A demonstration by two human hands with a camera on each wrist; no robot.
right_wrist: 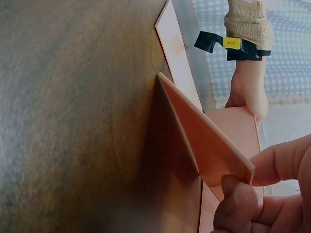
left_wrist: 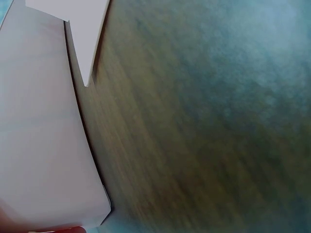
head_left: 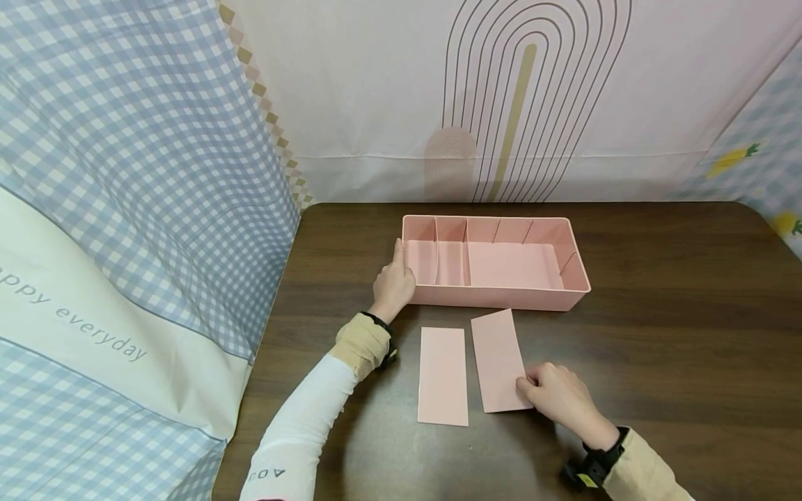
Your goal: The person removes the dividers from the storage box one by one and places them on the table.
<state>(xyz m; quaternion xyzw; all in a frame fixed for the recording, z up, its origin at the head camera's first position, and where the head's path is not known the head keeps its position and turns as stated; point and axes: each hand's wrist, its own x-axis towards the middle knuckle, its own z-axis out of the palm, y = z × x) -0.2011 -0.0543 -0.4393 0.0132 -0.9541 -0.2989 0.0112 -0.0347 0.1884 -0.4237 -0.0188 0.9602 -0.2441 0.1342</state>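
Observation:
A pink organizer box (head_left: 514, 298) stands on the table, with two upright dividers inside toward its left end. My left hand (head_left: 393, 285) holds the box's front left corner, its index finger lying along the left end wall. In the right wrist view the same hand (right_wrist: 249, 94) is at the far end of the box. My right hand (head_left: 560, 393) pinches a pink divider panel (head_left: 498, 362) near its lower right corner. This panel (right_wrist: 209, 138) is tilted, with that corner raised off the table. A second pink divider panel (head_left: 443, 376) lies flat to its left.
The brown wooden table (head_left: 683, 313) extends right of the box. A white patterned cloth (head_left: 363, 97) hangs behind its back edge, and blue checked fabric (head_left: 156, 139) drapes along the left side.

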